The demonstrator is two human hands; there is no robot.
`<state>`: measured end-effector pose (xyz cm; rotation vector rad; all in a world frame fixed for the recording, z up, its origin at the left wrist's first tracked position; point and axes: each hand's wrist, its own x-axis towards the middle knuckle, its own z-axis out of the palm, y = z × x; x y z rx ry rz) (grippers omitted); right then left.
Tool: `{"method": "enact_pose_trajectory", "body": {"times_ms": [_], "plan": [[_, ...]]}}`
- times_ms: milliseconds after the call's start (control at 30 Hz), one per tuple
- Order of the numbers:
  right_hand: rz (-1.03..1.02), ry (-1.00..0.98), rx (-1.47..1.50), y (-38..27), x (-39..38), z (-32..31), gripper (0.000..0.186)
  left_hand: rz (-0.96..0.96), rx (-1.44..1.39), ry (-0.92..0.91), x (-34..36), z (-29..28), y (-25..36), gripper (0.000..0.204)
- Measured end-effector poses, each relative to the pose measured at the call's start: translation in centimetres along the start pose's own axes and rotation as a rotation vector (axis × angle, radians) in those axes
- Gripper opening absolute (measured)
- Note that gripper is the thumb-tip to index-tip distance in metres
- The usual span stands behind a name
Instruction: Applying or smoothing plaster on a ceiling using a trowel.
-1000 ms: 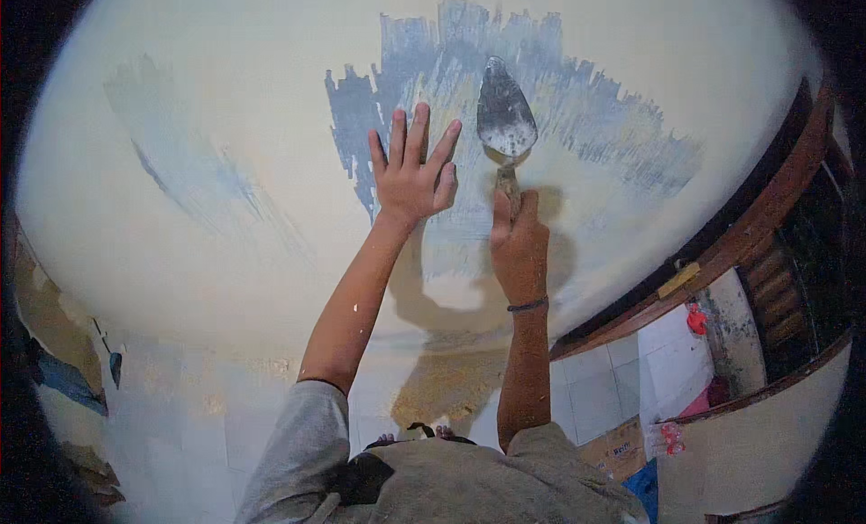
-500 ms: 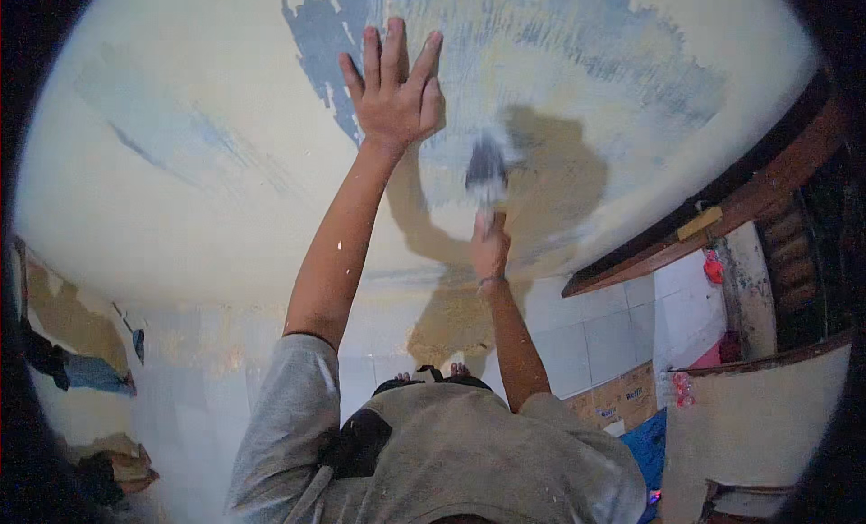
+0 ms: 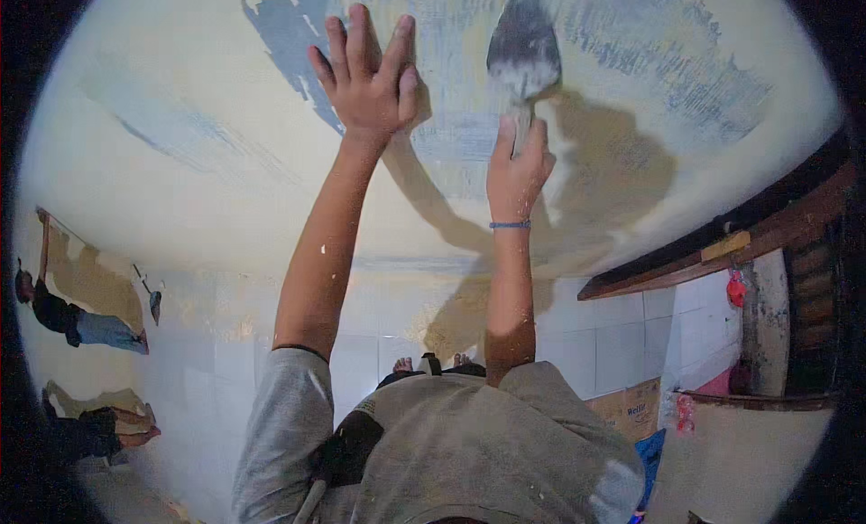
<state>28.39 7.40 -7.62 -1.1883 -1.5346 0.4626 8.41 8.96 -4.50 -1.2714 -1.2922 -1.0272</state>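
Observation:
My left hand (image 3: 368,91) is pressed flat on a pale yellow wall (image 3: 216,82), its fingers spread apart and nothing in it. To its right, my right hand (image 3: 521,177) grips the handle of a pointed trowel (image 3: 523,50). The dark metal blade points up the wall, smeared whitish near its base and slightly blurred. It lies against or very close to a scraped area (image 3: 451,100) where grey-blue streaks show through the yellow paint. A solid grey-blue patch (image 3: 293,59) with ragged edges is beside my left fingers. Pale specks dot both forearms.
A dark wooden frame (image 3: 704,244) juts in at the right. Cardboard (image 3: 627,411) lies on the tiled floor (image 3: 568,344), with blue cloth (image 3: 648,465) nearby. At the far left are one person (image 3: 77,321) by the wall and another (image 3: 108,429); a second trowel-like tool (image 3: 155,306) is near them.
My right hand has swept the trowel up the wall and a little to the right. My left hand remains flat on the wall, appearing slightly farther left and higher as the view shifted.

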Motion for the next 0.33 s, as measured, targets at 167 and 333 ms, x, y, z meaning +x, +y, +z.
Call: {"method": "enact_pose_trajectory", "body": {"times_ms": [167, 333], "plan": [[-0.247, 0.274, -0.345, 23.9, -10.1, 3.3, 0.056, 0.019, -0.045, 0.066, 0.7, 1.3, 1.3, 0.051], [0.855, -0.378, 0.121, 27.4, -19.0, -0.2, 0.061, 0.05, 0.016, 0.04, 0.5, 0.5, 0.2, 0.056]]}}
